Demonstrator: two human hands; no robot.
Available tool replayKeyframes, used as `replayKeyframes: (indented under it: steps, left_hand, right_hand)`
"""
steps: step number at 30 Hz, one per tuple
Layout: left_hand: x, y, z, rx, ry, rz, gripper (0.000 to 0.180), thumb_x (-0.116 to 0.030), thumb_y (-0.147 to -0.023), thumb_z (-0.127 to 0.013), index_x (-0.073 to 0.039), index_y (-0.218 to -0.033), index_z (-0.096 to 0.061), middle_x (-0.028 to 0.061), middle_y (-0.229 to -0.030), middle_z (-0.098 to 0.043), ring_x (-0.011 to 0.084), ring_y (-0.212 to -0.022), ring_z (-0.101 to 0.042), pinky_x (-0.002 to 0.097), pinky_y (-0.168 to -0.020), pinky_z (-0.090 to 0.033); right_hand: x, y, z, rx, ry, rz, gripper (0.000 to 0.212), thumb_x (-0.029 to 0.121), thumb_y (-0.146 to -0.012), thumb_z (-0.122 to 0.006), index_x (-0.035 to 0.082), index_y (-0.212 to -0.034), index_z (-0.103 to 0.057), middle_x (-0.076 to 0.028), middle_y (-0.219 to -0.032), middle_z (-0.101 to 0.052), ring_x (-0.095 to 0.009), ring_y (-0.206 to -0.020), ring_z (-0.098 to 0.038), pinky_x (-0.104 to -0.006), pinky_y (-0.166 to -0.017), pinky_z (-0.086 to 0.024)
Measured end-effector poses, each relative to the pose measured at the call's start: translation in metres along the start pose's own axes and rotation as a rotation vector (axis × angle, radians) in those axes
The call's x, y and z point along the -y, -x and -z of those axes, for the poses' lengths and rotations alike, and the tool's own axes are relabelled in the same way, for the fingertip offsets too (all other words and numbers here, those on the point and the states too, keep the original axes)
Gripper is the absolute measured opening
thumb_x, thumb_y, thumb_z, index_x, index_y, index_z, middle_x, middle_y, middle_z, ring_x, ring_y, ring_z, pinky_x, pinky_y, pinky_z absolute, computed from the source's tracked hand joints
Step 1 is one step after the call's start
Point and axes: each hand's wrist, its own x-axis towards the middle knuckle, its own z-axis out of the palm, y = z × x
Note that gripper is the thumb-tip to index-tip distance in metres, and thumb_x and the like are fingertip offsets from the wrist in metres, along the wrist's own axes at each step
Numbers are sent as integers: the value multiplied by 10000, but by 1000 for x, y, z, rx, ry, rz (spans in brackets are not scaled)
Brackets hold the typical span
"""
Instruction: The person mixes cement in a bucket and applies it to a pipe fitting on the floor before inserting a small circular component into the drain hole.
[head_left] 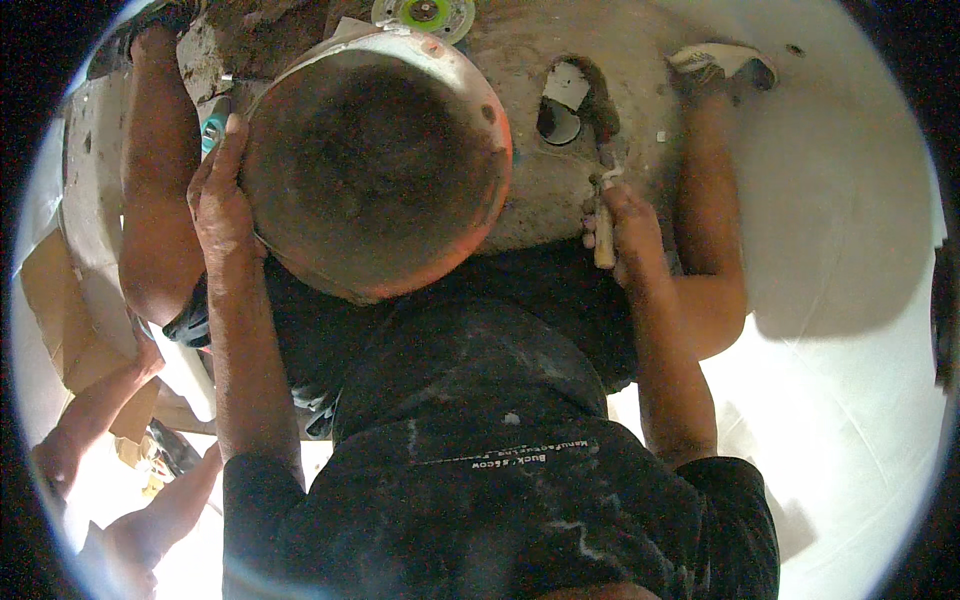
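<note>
A wide round bucket (pixel 505 175), orange outside with a pale, smeared rim, is tipped so its dark, dirty inside shows. My left hand (pixel 224 205) grips its left side, some fingers hidden against the wall. In my right hand (pixel 634 225) is a trowel (pixel 604 240), held by its light wooden handle. Its dark, dirt-covered blade points away from me, beside a hole (pixel 547 125) in the floor. Inside that hole are a pale flat piece (pixel 567 86) and a round rim, perhaps a pipe end.
Beyond the bucket lies a green-and-grey disc (pixel 423 12). A teal-handled tool (pixel 212 128) is by my left leg. Loose dirt (pixel 262 40) covers the far-left floor. Cardboard (pixel 65 310), a white tube (pixel 187 375) and another person's arm (pixel 110 410) are at lower left. A pale wall (pixel 850 200) rises right.
</note>
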Motion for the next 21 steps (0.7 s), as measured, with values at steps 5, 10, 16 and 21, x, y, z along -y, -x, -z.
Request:
replayKeyframes:
  steps: [5,10,16,21]
  left_hand:
    - [6,-4,5,33,-17,-103,400,-294,-975,-679,74,-1130,-709,116,-1045,-721,190,-947,-661,311,-864,-510]
    - [-7,-1,-7,18,18,9,394,-282,-982,-670,74,-1147,-695,123,-1066,-722,197,-951,-670,321,-867,-521]
    - [-12,-3,-6,24,31,47,388,-275,-991,-656,81,-1141,-689,138,-1074,-724,211,-959,-682,319,-865,-530]
    - [-4,-5,-4,96,235,118,385,-273,-991,-656,82,-1135,-691,142,-1066,-727,215,-947,-691,320,-852,-538]
  right_hand:
    - [7,-9,0,-14,-29,82,256,266,-1002,-607,53,-1141,-574,-81,-860,-623,-163,-629,-597,-300,-492,-518]
    - [11,-21,-4,12,36,94,264,249,-1003,-598,22,-1138,-577,-96,-842,-643,-175,-615,-605,-309,-493,-519]
    - [17,-58,9,27,63,-67,259,234,-1035,-513,1,-1121,-585,-96,-797,-645,-177,-579,-598,-305,-478,-500]
    - [23,-65,16,43,43,-75,238,215,-1045,-491,0,-1098,-579,-74,-763,-607,-161,-546,-550,-299,-444,-466]
